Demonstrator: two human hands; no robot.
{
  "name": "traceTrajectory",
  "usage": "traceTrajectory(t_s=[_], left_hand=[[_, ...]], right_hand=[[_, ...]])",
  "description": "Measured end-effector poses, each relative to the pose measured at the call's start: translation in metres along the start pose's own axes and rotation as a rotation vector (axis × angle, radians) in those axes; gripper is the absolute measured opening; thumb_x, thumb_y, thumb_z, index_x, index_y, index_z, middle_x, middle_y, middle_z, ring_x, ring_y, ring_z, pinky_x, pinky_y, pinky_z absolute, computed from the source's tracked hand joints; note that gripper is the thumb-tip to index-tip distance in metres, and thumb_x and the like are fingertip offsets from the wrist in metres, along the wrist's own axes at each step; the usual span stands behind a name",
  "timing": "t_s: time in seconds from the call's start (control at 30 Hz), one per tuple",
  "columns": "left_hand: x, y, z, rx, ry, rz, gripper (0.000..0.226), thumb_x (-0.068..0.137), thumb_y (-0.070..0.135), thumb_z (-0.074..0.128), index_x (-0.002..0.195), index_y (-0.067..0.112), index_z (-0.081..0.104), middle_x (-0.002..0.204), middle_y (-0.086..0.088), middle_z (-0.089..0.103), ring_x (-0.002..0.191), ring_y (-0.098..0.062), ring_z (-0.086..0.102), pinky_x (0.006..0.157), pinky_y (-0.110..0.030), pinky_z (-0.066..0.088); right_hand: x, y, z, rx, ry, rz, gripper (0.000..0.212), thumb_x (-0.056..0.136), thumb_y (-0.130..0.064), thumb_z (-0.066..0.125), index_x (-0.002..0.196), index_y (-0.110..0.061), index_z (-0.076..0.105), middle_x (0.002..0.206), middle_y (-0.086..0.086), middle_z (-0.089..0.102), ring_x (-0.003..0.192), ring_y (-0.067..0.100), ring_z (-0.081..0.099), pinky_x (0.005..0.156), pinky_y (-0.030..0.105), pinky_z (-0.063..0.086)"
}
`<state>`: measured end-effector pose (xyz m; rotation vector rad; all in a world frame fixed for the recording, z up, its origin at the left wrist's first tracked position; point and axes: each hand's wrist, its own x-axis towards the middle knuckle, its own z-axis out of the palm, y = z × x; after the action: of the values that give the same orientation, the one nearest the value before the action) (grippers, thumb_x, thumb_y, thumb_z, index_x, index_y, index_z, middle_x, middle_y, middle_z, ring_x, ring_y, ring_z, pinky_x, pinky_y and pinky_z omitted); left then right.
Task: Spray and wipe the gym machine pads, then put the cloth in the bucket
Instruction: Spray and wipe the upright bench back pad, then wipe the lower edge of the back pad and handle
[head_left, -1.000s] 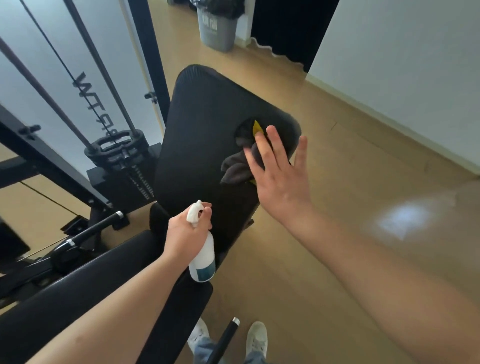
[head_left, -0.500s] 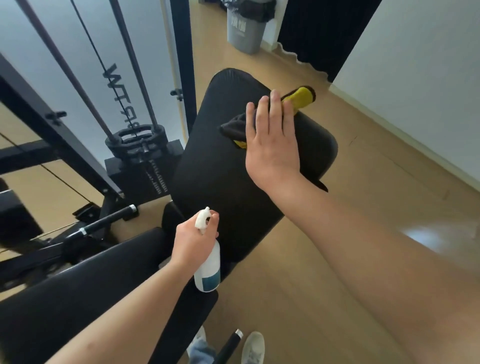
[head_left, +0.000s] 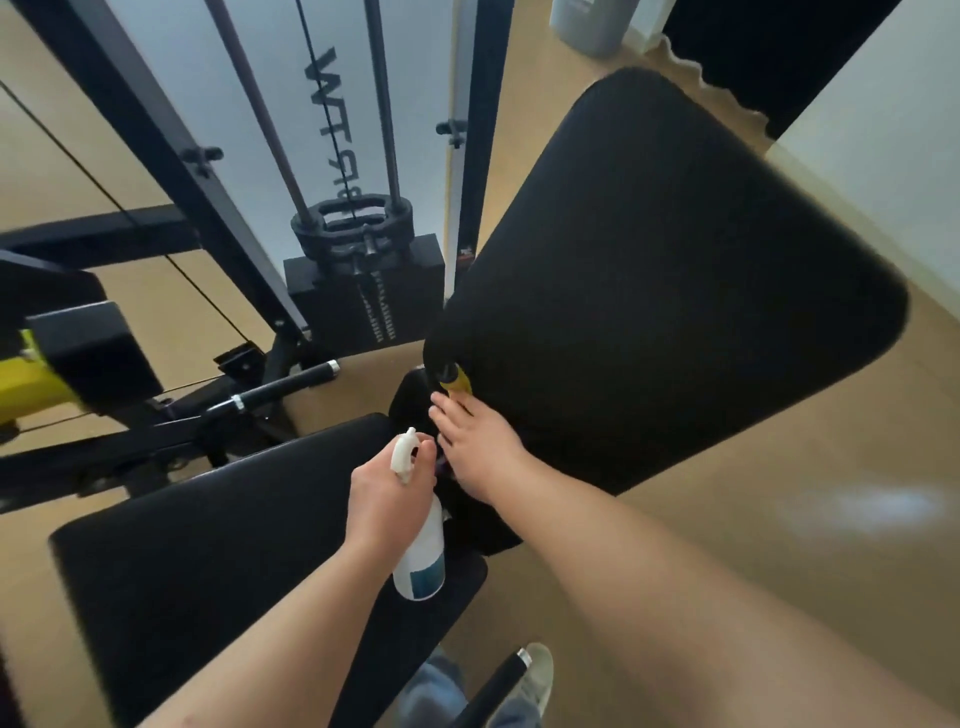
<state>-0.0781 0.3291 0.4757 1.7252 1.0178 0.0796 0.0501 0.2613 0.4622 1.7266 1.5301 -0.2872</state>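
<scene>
While the left hand (head_left: 387, 493) grips the spray bottle (head_left: 423, 561) over the seat pad (head_left: 208, 545), the right hand (head_left: 478, 447) lies flat with straight fingers, pressing the cloth (head_left: 456, 383) against the tilted back pad (head_left: 675, 286), low at its near corner, only a yellow edge showing past the fingertips.

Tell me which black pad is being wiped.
The tilted back pad, upper right: the right hand presses the cloth on its lower end. The flat seat pad has only the left hand and spray bottle over it.
</scene>
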Motion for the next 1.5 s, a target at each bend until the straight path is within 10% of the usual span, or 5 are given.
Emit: traceTrajectory(t_s=[0.3, 0.77, 1.13, 1.3, 1.5], left_hand=[[-0.003, -0.007, -0.003, -0.028, -0.187, 0.039, 0.021, 0.100, 0.047, 0.057, 0.114, 0.032, 0.063, 0.104, 0.008, 0.068, 0.097, -0.014, 0.069, 0.079, -0.033, 0.059], [-0.010, 0.003, -0.006, -0.292, -0.320, 0.020, 0.032, 0.106, 0.032, 0.051, 0.129, 0.014, 0.063, 0.139, 0.011, 0.051, 0.129, -0.011, 0.049, 0.089, -0.018, 0.039], [-0.005, 0.017, 0.012, -0.181, -0.120, -0.290, 0.049, 0.096, 0.052, 0.063, 0.133, 0.029, 0.042, 0.141, -0.004, 0.042, 0.118, -0.028, 0.055, 0.100, -0.053, 0.050], [-0.003, 0.012, 0.008, -0.401, -0.369, -0.281, 0.088, 0.053, 0.035, 0.076, 0.138, 0.035, 0.053, 0.144, -0.008, 0.046, 0.132, -0.034, 0.052, 0.105, -0.052, 0.051], [0.005, -0.009, 0.004, -0.606, -0.356, -0.334, 0.058, 0.092, 0.002, 0.060, 0.142, 0.031, 0.054, 0.140, -0.009, 0.057, 0.123, -0.031, 0.060, 0.102, -0.047, 0.054]], right_hand=[[-0.059, -0.026, 0.028, 0.738, -0.101, -0.172, 0.039, 0.096, -0.017, 0.066, 0.133, -0.029, 0.069, 0.127, -0.004, 0.063, 0.117, 0.022, 0.063, 0.100, 0.040, 0.054], [-0.065, -0.018, -0.023, 2.457, 0.202, 0.573, 0.037, 0.110, -0.038, 0.047, 0.107, -0.017, 0.077, 0.109, 0.002, 0.075, 0.111, 0.018, 0.066, 0.090, 0.030, 0.052], [-0.060, -0.064, 0.005, 1.937, 0.177, 0.220, 0.111, 0.083, -0.019, 0.081, 0.158, -0.057, 0.007, 0.165, -0.014, 0.017, 0.143, 0.017, 0.039, 0.104, 0.034, 0.048], [-0.047, -0.078, 0.016, 2.047, 0.355, 0.428, 0.094, 0.091, -0.030, 0.076, 0.155, -0.061, 0.014, 0.153, -0.013, 0.033, 0.128, 0.012, 0.051, 0.088, 0.023, 0.052], [-0.046, -0.081, 0.023, 2.179, 0.401, 0.539, 0.057, 0.099, -0.038, 0.066, 0.145, -0.052, 0.036, 0.131, -0.011, 0.057, 0.117, 0.011, 0.061, 0.089, 0.030, 0.055]])
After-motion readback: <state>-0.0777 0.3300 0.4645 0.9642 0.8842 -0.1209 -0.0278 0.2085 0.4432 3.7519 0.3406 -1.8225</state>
